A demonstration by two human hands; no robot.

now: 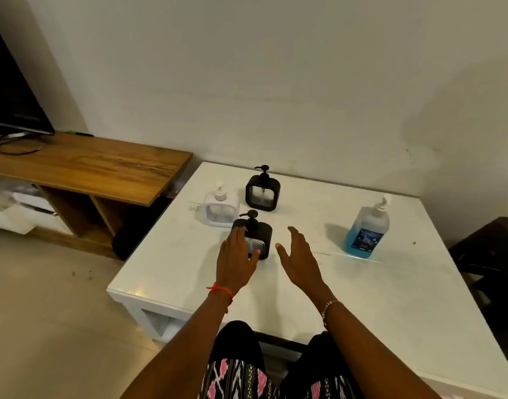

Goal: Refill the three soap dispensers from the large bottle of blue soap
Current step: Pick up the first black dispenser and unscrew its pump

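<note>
Head view: your left hand (237, 256) lies with straight fingers against the left side of the near black dispenser (260, 236), thumb across its front. Your right hand (297, 254) is spread flat just beside it, not touching. The blue soap bottle (365, 231) stands upright, well apart, on the white table (362, 298). The white dispenser (219, 208) and far black dispenser (263, 191) stand behind.

The table (362, 298) is white. The near dispenser (265, 232) and the far dispenser (263, 191) are black (their 2 windows textured); the 3rd dispenser (219, 210) is white. The large bottle (372, 218) holds blue soap (354, 240) under a white pump (381, 205). The trousers (235, 378) are black, patterned pink and white.
</note>
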